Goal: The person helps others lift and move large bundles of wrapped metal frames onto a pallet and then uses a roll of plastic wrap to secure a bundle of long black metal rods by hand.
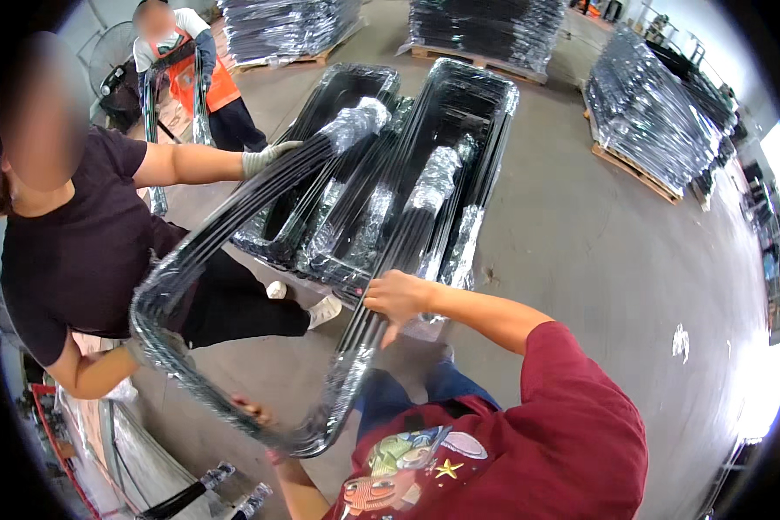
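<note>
I'm holding one side of a black U-shaped bundle [234, 208], and it's hanging tilted between me and a pale-gloved co-worker [87, 225], near the wrapped frames [503, 113]. It's gleaming: slim dark rails are running side by side round two corners, clear film crinkling silvery at the ends. My right hand [396, 299] is gripping one leg; my left hand's [256, 412] blurred fingers are curling round the bend (my maroon shirt [563, 416] is sporting a yellow-star cartoon).

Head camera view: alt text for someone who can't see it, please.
The wearer's right hand and left hand grip a U-shaped, plastic-wrapped black bundle; a gloved co-worker holds its other side. More bundles lie beyond, with another person and pallet loads behind.
</note>
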`<state>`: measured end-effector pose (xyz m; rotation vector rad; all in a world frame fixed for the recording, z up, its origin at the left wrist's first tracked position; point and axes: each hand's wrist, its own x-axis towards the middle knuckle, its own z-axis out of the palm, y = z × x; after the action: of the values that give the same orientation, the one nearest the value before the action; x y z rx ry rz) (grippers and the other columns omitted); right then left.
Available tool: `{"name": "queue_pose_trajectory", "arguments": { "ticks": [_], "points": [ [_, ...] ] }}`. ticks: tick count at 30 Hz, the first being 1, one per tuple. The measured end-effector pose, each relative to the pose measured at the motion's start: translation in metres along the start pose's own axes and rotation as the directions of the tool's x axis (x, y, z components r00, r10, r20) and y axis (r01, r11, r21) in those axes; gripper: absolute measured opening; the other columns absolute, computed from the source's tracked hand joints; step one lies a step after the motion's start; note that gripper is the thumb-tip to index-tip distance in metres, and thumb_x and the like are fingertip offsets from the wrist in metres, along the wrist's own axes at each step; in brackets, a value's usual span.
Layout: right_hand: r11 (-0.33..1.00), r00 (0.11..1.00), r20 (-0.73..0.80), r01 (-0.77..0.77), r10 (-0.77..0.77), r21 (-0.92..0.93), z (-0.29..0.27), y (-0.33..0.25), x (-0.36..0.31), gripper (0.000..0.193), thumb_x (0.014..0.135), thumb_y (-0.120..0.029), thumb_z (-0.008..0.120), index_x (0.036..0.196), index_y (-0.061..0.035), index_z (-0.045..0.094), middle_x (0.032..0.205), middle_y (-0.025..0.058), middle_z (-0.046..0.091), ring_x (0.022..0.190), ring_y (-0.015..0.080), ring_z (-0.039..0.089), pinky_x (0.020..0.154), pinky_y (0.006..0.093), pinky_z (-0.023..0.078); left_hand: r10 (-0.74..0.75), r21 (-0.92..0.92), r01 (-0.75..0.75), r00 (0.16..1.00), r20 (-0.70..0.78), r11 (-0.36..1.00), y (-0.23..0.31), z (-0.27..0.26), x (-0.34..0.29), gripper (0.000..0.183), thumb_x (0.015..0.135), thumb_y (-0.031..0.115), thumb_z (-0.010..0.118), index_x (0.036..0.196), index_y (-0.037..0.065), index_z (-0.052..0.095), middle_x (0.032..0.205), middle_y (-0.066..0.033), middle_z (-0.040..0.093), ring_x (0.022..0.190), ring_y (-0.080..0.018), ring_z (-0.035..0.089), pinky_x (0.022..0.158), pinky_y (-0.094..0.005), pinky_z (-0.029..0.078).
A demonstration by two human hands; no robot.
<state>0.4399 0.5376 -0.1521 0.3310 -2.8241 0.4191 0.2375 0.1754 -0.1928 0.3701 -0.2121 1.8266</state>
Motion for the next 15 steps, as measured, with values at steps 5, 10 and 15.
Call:
{"name": "queue_pose_trajectory", "arguments": {
  "ticks": [5, 10, 15],
  "points": [
    [0.999, 0.991, 0.133, 0.027, -0.024, -0.018, 0.02, 0.089, -0.063, 0.076, 0.056, -0.077, 0.048, 0.074, -0.0038, 0.054, 0.075, 0.0078, 0.056, 0.076, 0.0235, 0.054, 0.057, 0.033, 0.045, 0.298, 0.39, -0.123, 0.855, -0.425, 0.912, -0.081, -0.075, 0.017, 0.022, 0.09, 0.025, 0.04, 0.1, 0.009, 0.05, 0.078, -0.0005, 0.052, 0.057, -0.0154, 0.041, 0.055, -0.0287, 0.034],
    [0.998, 0.966, 0.26, 0.004, 0.012, -0.06, 0.038, 0.138, -0.091, 0.073, 0.056, -0.075, 0.05, 0.073, -0.0048, 0.055, 0.076, 0.0062, 0.056, 0.079, 0.0224, 0.054, 0.059, 0.0315, 0.044, 0.457, 0.543, -0.081, 0.649, -0.608, 0.836, -0.114, -0.128, 0.051, 0.028, 0.082, 0.031, 0.042, 0.096, 0.01, 0.053, 0.081, -0.0034, 0.054, 0.06, -0.0171, 0.047, 0.059, -0.0317, 0.04],
    [0.999, 0.931, 0.363, -0.021, 0.034, -0.039, 0.059, 0.143, -0.093, 0.069, 0.055, -0.072, 0.055, 0.074, -0.005, 0.056, 0.076, 0.0053, 0.056, 0.081, 0.0219, 0.053, 0.06, 0.0321, 0.044, 0.584, 0.606, -0.049, 0.339, -0.738, 0.794, -0.144, -0.133, 0.038, 0.033, 0.081, 0.033, 0.043, 0.099, 0.008, 0.054, 0.092, -0.0084, 0.058, 0.079, -0.0253, 0.056, 0.073, -0.0396, 0.046]
  ]
}}
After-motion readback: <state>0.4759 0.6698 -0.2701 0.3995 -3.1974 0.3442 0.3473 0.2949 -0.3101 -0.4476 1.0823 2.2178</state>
